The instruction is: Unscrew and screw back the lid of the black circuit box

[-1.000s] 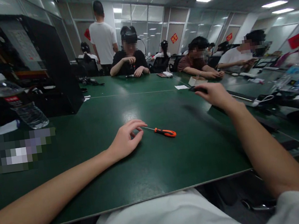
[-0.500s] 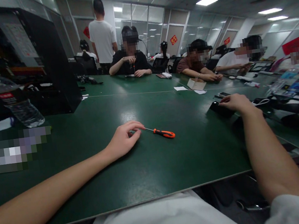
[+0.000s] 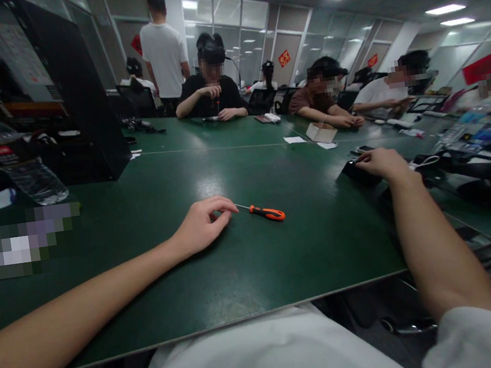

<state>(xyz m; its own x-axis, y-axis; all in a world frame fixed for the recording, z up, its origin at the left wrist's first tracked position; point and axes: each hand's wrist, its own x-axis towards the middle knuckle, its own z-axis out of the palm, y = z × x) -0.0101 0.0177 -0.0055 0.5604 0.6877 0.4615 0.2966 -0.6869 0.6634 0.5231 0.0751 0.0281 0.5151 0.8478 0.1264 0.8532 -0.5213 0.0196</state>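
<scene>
On the green table (image 3: 243, 269) lies a screwdriver (image 3: 268, 213) with an orange and black handle, its thin metal shaft pointing left. My left hand (image 3: 208, 222) rests on the tabletop with curved fingers and the thumb apart. Its fingertips are at the shaft's tip; whether they touch it I cannot tell. Over on the right, my right hand (image 3: 383, 164) has its fingers on the upper edge of a dark, flat, phone-like object (image 3: 358, 172) that looks tilted. Part of this object is hidden behind the hand.
A water bottle (image 3: 16, 157) stands at the left before a black cabinet (image 3: 75, 92). Papers (image 3: 294, 140) and a small open box (image 3: 321, 132) lie farther back. Cables and dark items (image 3: 475, 178) crowd the right side. Several people sit across the table; one person (image 3: 164, 56) stands.
The view has shifted slightly. Both my hands keep nearly the same places, and the screwdriver lies as before.
</scene>
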